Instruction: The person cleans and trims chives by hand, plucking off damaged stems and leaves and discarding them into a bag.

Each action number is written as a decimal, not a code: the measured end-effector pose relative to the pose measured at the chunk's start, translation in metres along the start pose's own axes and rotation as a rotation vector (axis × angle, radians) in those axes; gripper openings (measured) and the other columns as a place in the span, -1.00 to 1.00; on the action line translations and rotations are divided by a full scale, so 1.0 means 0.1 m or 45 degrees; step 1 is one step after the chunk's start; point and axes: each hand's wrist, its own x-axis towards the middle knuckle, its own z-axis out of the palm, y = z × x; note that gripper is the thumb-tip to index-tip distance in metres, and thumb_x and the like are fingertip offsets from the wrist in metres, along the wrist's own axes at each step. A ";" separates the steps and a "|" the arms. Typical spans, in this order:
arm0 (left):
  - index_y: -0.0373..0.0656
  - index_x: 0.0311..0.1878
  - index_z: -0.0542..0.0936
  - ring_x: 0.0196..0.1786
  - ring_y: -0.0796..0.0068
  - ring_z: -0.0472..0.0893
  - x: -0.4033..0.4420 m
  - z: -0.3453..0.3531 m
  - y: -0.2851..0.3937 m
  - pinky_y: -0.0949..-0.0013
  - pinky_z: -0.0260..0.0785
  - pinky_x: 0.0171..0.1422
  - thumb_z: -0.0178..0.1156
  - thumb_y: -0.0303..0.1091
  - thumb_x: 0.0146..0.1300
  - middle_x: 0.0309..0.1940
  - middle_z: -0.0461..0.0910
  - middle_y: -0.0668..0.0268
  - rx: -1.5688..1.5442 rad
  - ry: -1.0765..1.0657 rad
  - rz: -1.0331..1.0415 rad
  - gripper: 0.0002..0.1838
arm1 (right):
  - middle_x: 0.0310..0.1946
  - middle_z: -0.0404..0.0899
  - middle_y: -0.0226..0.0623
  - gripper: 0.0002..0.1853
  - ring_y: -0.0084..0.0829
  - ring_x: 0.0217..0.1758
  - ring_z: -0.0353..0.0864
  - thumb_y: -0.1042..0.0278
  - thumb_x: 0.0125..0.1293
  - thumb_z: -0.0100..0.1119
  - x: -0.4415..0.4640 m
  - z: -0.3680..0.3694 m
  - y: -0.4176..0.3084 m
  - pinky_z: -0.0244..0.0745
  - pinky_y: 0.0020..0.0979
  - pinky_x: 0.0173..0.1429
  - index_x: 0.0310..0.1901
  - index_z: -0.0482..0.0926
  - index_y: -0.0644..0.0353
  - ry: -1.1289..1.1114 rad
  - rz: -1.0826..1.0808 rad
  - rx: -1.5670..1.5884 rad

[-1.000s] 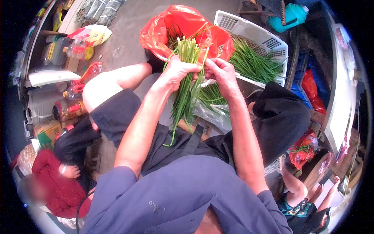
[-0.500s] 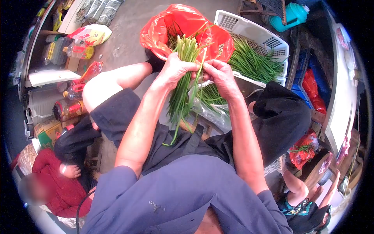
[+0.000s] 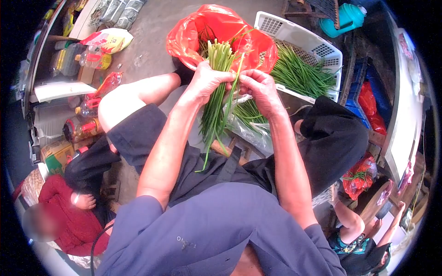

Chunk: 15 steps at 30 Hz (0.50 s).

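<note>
A bunch of long green garlic chives (image 3: 212, 110) is wrapped in my left hand (image 3: 205, 82), pale cut ends upward and leaves hanging over my lap. Against the bunch's right side, my right hand (image 3: 260, 87) pinches a single chive stalk (image 3: 239, 69) between thumb and fingers, close to my left thumb. Just beyond my hands stands a container lined with a red plastic bag (image 3: 189, 34), with trimmings inside. More chives (image 3: 248, 112) lie in a clear plastic bag (image 3: 252, 137) below my right hand.
A white plastic crate (image 3: 338, 69) at the upper right holds loose chives (image 3: 301, 73). Bottles (image 3: 94, 60) and packages line the left side. One person in a red top (image 3: 73, 221) sits lower left; another person (image 3: 352, 239) is lower right. A teal jug (image 3: 344, 19) stands at the back.
Both hands stay almost in place. My right fingers shift slightly at the stalk, and the hanging leaf tips sway a little to the right.
</note>
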 end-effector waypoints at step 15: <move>-0.26 -0.23 0.56 -0.55 0.58 0.54 0.04 -0.02 -0.04 0.54 0.39 -0.47 0.34 -0.57 0.00 -0.46 0.59 0.33 -0.038 -0.048 -0.013 -0.77 | -0.38 0.62 -0.45 -0.84 -0.64 -0.43 0.54 0.34 0.23 0.29 0.02 -0.04 0.03 0.48 -0.55 -0.28 -0.21 0.63 0.20 0.023 0.028 0.307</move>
